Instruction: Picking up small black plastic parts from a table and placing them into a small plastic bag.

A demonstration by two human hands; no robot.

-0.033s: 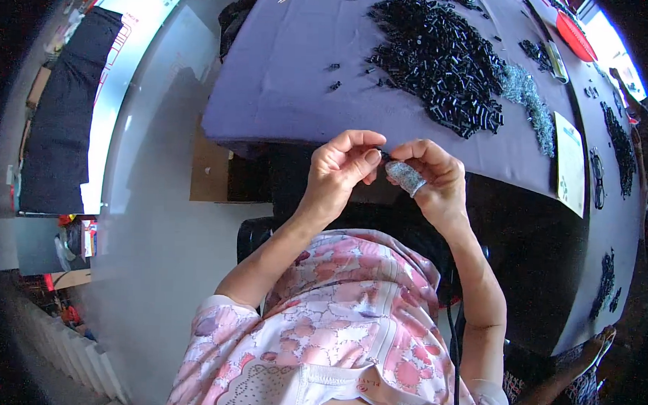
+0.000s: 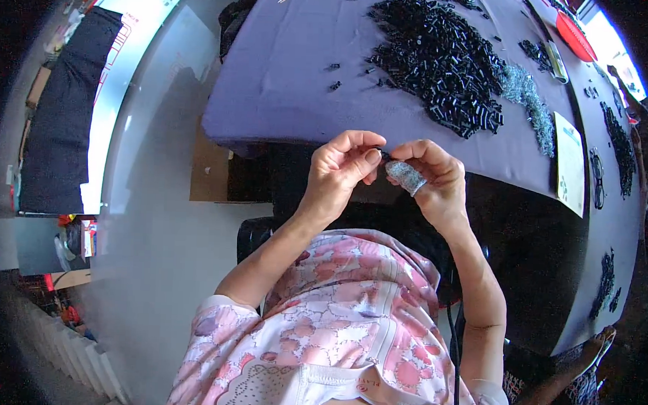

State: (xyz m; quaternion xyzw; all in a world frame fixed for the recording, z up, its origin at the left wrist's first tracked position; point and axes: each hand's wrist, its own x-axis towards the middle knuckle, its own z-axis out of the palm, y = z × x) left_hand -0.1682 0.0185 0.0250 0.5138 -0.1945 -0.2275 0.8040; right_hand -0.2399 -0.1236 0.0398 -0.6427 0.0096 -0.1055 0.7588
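Just in front of the table's near edge, my two hands meet over a small black part (image 2: pixel 384 154). My left hand (image 2: pixel 334 167) pinches it between thumb and forefinger. From the other side the fingertips of my right hand (image 2: pixel 442 182) close on the same piece, which is mostly hidden by fingers. A speckled silver-grey cover (image 2: pixel 406 177) wraps the right thumb. Beyond the hands, a large pile of small black tube-shaped parts (image 2: pixel 446 71) lies on the lilac tablecloth (image 2: pixel 285 94). Small clear or silvery pieces (image 2: pixel 531 106) form a strip along its right side.
A white card (image 2: pixel 569 165) and eyeglasses (image 2: pixel 597 178) lie to the right. A red basket (image 2: pixel 576 36) stands at the far right. More black parts (image 2: pixel 617 148) are on the adjoining table. A cardboard box (image 2: pixel 209 170) sits under the table. At far right another person's arm (image 2: pixel 571 375) shows.
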